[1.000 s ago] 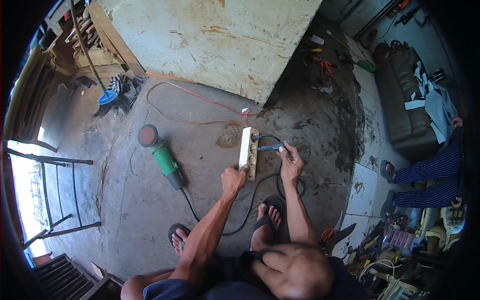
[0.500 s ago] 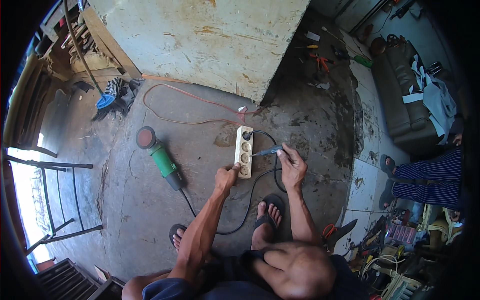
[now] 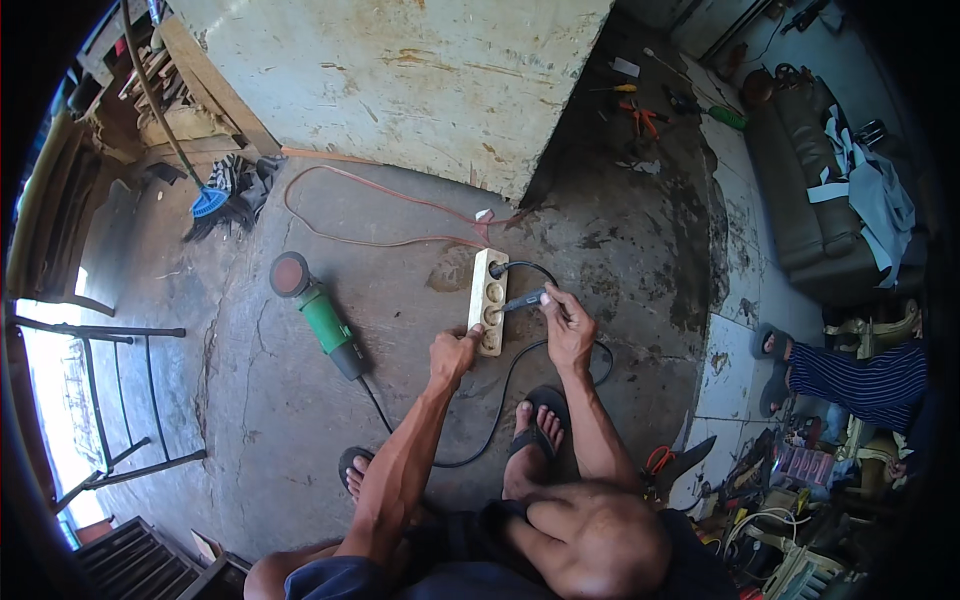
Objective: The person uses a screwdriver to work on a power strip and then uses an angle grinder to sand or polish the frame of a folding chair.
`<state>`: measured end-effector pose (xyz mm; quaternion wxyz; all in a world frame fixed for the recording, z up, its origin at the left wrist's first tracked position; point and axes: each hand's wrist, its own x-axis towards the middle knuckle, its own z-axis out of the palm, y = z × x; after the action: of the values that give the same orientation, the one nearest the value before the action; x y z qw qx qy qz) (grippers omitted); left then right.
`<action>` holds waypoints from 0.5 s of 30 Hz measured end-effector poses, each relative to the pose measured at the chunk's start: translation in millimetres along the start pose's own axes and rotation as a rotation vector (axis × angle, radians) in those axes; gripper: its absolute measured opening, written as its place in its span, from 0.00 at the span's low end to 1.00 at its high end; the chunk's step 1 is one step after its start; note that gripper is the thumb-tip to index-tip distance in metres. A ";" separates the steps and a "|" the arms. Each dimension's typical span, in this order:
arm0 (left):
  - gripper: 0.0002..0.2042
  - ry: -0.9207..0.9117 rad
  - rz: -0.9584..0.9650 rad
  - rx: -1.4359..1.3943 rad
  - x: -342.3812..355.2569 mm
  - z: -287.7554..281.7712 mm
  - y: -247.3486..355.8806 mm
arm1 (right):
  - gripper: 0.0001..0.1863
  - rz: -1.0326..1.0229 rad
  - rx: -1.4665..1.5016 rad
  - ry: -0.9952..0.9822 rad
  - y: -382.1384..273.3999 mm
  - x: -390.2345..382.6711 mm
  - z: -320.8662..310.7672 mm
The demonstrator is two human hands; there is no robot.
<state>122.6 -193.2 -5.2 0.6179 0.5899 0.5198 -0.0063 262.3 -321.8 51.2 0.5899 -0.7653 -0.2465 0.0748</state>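
Note:
A cream power strip lies lengthwise on the concrete floor ahead of me. My left hand grips its near end, fingers closed on the edge. In my right hand is a slim grey-handled screwdriver, pinched near its end and slanting left and down. Its tip meets the third socket from the far end, though how deep it sits I cannot tell. A black plug fills the farthest socket. To the left lies a green angle grinder with a brownish disc, its black cord trailing toward my feet.
An orange cord loops behind the strip, below a large worn pale panel. Black metal frames stand at left, near a blue broom. On the right are a dark sofa, another person's striped clothing and piled tools.
My right hand has shifted slightly left and the screwdriver's tip is now at the socket. The black cord's loop has moved right. The other person's legs have shifted.

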 end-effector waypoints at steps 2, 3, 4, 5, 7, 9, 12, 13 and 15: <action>0.23 -0.002 -0.012 0.008 -7.2 4.3 12.7 | 0.12 0.112 0.083 0.020 11.2 4.9 -9.2; 0.24 0.010 -0.016 0.044 -10.5 2.3 17.5 | 0.13 0.115 0.098 0.024 6.8 6.0 -8.9; 0.25 0.022 -0.020 0.080 -12.2 1.5 19.6 | 0.13 0.115 0.098 0.019 6.8 5.0 -7.5; 0.25 0.025 -0.021 0.078 -11.9 2.1 18.2 | 0.13 0.117 0.115 0.034 6.9 2.9 -6.7; 0.25 0.043 -0.004 0.076 -11.1 1.9 14.2 | 0.13 0.121 0.136 0.041 1.4 0.0 -4.5; 0.25 0.046 0.001 0.078 -10.9 4.2 13.6 | 0.13 0.152 0.036 0.039 -5.4 -1.3 -9.6; 0.25 0.035 0.002 0.076 -12.5 7.6 16.7 | 0.14 0.078 -0.032 0.033 15.7 -1.1 -12.1; 0.25 0.029 -0.007 0.072 -13.1 6.1 16.5 | 0.14 0.080 -0.030 0.031 10.4 -3.6 -12.9; 0.25 0.055 0.018 0.110 -3.8 7.5 3.4 | 0.14 0.101 -0.142 -0.016 -6.5 -7.1 -15.6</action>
<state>127.8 -200.0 -2.1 0.5699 0.6277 0.5301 -0.0132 260.6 -337.5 60.6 0.5275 -0.8161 -0.2169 0.0929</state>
